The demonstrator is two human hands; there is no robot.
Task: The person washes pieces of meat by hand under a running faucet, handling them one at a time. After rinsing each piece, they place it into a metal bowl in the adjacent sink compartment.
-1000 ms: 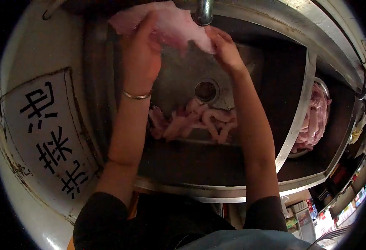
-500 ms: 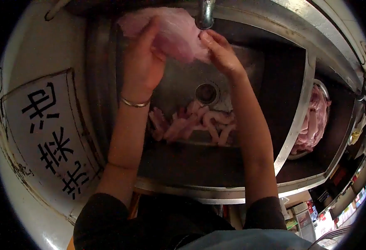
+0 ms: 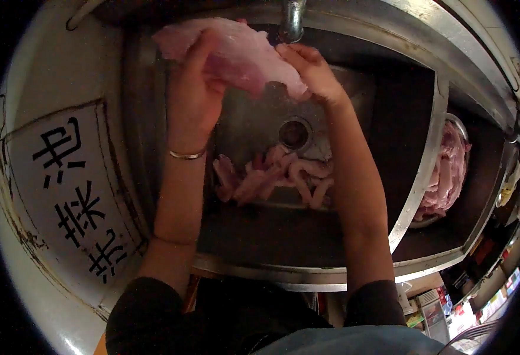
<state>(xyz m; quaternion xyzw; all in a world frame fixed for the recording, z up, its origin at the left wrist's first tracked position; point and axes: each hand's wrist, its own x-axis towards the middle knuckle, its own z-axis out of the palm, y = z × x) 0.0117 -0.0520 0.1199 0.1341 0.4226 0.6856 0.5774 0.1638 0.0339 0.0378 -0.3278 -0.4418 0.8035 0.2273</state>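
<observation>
A large pale pink piece of raw meat [image 3: 236, 53] is held up above the far part of the metal sink [image 3: 354, 89], close to the faucet [image 3: 292, 21]. My left hand [image 3: 198, 89] grips its left side, thumb lying across the top. At its right end, my right hand [image 3: 310, 68] pinches the meat between thumb and fingers. Some fingertips of both hands are hidden beneath it. Nearer to me on the sink floor lie several strips of raw meat [image 3: 266, 174], just below the round drain [image 3: 295, 133].
A metal divider [image 3: 422, 171] separates a second basin on the right, where a bowl heaped with raw meat [image 3: 446, 168] stands. A sign with black handwritten characters [image 3: 76, 189] is at the left. The sink's front rim [image 3: 271, 277] runs along my body.
The meat has shifted slightly left and been stretched out flatter, its right end now hanging lower. My left hand has moved a little left and down; the strips in the sink stay put.
</observation>
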